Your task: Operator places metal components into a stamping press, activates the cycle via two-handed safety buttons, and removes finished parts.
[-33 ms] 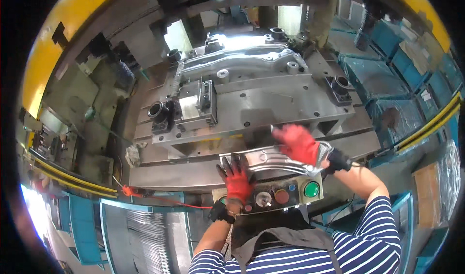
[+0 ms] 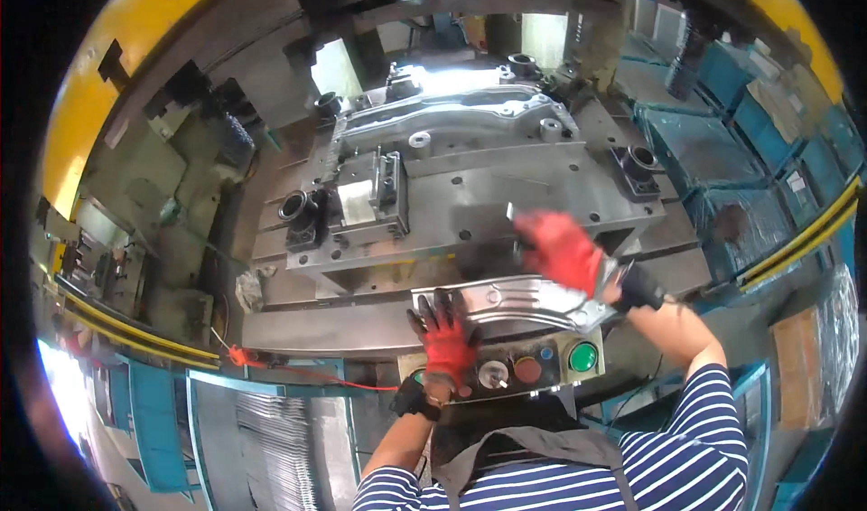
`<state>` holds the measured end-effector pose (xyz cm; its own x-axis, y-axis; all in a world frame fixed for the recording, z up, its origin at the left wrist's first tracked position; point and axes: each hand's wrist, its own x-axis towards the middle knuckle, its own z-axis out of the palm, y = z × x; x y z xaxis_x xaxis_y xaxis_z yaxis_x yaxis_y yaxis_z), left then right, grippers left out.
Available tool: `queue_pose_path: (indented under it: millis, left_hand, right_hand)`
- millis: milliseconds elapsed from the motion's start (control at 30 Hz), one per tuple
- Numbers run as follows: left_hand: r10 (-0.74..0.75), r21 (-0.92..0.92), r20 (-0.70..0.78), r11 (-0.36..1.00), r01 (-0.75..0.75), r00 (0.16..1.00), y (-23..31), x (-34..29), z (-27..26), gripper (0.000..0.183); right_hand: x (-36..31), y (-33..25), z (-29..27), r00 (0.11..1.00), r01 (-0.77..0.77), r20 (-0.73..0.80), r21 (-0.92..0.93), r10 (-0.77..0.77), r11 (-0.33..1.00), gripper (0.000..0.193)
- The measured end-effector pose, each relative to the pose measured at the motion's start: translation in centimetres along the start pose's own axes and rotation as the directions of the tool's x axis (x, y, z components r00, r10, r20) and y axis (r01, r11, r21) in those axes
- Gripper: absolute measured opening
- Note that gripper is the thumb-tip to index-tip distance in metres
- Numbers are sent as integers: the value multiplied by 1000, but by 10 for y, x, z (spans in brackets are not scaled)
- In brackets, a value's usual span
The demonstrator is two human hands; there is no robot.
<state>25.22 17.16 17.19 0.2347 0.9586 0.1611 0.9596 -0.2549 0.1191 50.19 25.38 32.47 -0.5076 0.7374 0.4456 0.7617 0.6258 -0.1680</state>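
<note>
Red-gloved right hand (image 2: 560,251) has shifted up slightly, baring more of the long, silvery, ribbed metal panel (image 2: 517,296) along the grey steel ledge (image 2: 312,328). Black-and-red-gloved left hand (image 2: 446,337), fingers spread on its left end, apparently steadies it; right grip blurred, cannot tell.

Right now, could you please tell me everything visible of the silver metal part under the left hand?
The silver metal part is long, shiny and gently curved, with ridges along it and a round feature. It lies crosswise beyond the button panel. The gloved left hand rests on its left end; the right hand, blurred, hides some of its right side, contact unclear.
</note>
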Motion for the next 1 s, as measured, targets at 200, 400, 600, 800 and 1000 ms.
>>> queue_pose_path:
  millis: [200,400,600,800,1000]
  left_hand:
    - [-55,-111,59,992,61,997,-2,0,-23,97]
    - [-252,-228,56,939,258,966,-59,-33,-47,114]
    - [-614,-251,-33,769,588,789,-144,-82,-41,111]
    - [-677,-226,-37,722,654,735,-165,-89,-29,105]
    - [-661,-342,-92,723,600,744,-175,-95,-14,98]
  right_hand:
    - [176,68,-33,947,-162,-319,-347,46,924,68]
    - [291,89,-17,976,-100,-217,-459,-2,883,66]
    - [354,127,10,970,-243,45,200,239,949,69]
    - [326,123,111,884,-370,157,-342,441,864,75]
    - [331,124,87,935,-346,20,-163,353,924,80]
